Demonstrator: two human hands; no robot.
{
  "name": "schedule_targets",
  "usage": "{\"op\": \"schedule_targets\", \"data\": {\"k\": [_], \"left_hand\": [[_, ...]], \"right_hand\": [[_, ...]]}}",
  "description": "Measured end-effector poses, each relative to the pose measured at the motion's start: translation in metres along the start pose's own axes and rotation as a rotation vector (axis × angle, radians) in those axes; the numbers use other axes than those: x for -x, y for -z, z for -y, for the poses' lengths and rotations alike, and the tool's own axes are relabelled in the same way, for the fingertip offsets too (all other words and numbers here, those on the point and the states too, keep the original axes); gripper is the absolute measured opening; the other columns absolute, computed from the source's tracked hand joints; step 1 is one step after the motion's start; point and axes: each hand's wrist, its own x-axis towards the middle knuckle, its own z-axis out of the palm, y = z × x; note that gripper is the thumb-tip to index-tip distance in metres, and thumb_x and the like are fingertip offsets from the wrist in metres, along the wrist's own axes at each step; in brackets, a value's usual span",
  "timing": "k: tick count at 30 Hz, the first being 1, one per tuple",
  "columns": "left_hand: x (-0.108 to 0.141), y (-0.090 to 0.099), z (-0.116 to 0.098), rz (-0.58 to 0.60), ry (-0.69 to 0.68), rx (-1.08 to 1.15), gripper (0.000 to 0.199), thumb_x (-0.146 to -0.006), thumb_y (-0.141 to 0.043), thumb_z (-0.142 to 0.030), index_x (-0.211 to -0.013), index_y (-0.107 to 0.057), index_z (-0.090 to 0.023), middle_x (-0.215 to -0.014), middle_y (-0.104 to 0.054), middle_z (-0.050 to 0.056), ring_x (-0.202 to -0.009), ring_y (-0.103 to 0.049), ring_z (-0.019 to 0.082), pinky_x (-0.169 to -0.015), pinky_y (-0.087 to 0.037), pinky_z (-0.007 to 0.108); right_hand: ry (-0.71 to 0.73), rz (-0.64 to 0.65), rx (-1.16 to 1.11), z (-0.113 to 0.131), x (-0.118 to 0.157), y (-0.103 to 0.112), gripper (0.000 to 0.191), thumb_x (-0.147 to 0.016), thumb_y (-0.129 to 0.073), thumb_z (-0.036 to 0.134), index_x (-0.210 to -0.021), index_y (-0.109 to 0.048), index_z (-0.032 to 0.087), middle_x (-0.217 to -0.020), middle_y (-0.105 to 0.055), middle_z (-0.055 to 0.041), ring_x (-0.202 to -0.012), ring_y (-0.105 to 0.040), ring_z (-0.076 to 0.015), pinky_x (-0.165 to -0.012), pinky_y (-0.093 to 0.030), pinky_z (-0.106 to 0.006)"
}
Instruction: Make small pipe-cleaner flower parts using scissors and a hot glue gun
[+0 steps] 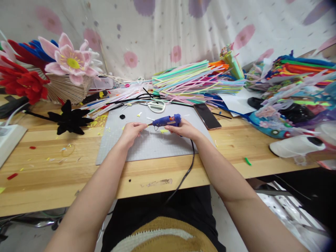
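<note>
Right hand [185, 129] clamped on blue glue gun [166, 121], left hand [132, 132] at nozzle [150, 124], grip unclear.

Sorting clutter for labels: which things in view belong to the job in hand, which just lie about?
In use: blue glue gun, in the right hand; left hand at its nozzle; grey mat beneath.
Probably just lying about: phone, pink flower, green scrap.

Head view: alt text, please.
The right hand holds a blue glue gun pointing at the left hand, over a gray mat on a wooden table. Scissors, a phone and pipe cleaners lie beyond; a black flower sits at left.
</note>
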Motion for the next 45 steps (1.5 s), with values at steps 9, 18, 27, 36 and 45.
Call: {"op": "schedule_targets", "data": {"k": [9,18,27,36,45], "left_hand": [[0.001,-0.001,-0.003,-0.025,0.020,0.024,0.019,-0.049,-0.073,-0.027,-0.060,-0.067,-0.012,-0.053,-0.053,0.002,-0.047,-0.039,0.006,-0.042,-0.022,0.022],[0.003,-0.002,-0.005,-0.070,0.000,0.091,0.022,-0.048,-0.074,-0.027,-0.059,-0.063,-0.011,-0.054,-0.051,0.001,-0.047,-0.039,0.006,-0.038,-0.020,0.020],[0.002,-0.001,-0.005,-0.100,0.003,0.125,0.022,-0.047,-0.074,-0.027,-0.058,-0.061,-0.012,-0.054,-0.049,-0.001,-0.047,-0.039,0.005,-0.037,-0.020,0.019],[0.001,-0.003,-0.004,-0.178,-0.016,0.143,0.022,-0.049,-0.071,-0.029,-0.060,-0.058,-0.015,-0.051,-0.046,-0.004,-0.043,-0.035,0.005,-0.039,-0.021,0.021],[0.002,-0.004,-0.001,-0.231,-0.099,0.237,0.023,-0.051,-0.069,-0.028,-0.057,-0.050,-0.016,-0.062,-0.051,-0.003,-0.049,-0.036,0.005,-0.043,-0.024,0.020]], "right_hand": [[-0.008,0.051,-0.004,0.001,0.003,0.001,0.037,-0.069,-0.063,0.051,-0.079,-0.059,0.016,-0.058,-0.051,0.0027,-0.046,-0.039,-0.0056,-0.043,-0.032,-0.021],[-0.006,-0.016,-0.005,-0.008,0.005,0.016,0.040,-0.070,-0.060,0.055,-0.068,-0.056,0.015,-0.053,-0.051,0.0017,-0.044,-0.040,-0.0062,-0.043,-0.032,-0.022],[0.034,-0.247,-0.117,-0.015,0.005,0.029,0.040,-0.072,-0.057,0.056,-0.064,-0.052,0.017,-0.047,-0.046,0.0036,-0.040,-0.037,-0.0058,-0.042,-0.029,-0.022],[-0.202,-0.587,0.252,-0.045,-0.010,0.045,0.049,-0.064,-0.059,0.062,-0.070,-0.067,0.014,-0.058,-0.060,-0.0065,-0.062,-0.058,-0.0190,-0.061,-0.042,-0.029],[-0.252,-0.573,0.383,-0.049,-0.029,0.039,0.061,-0.061,-0.055,0.070,-0.086,-0.067,0.016,-0.083,-0.067,-0.0111,-0.083,-0.061,-0.0244,-0.072,-0.044,-0.034]]}}
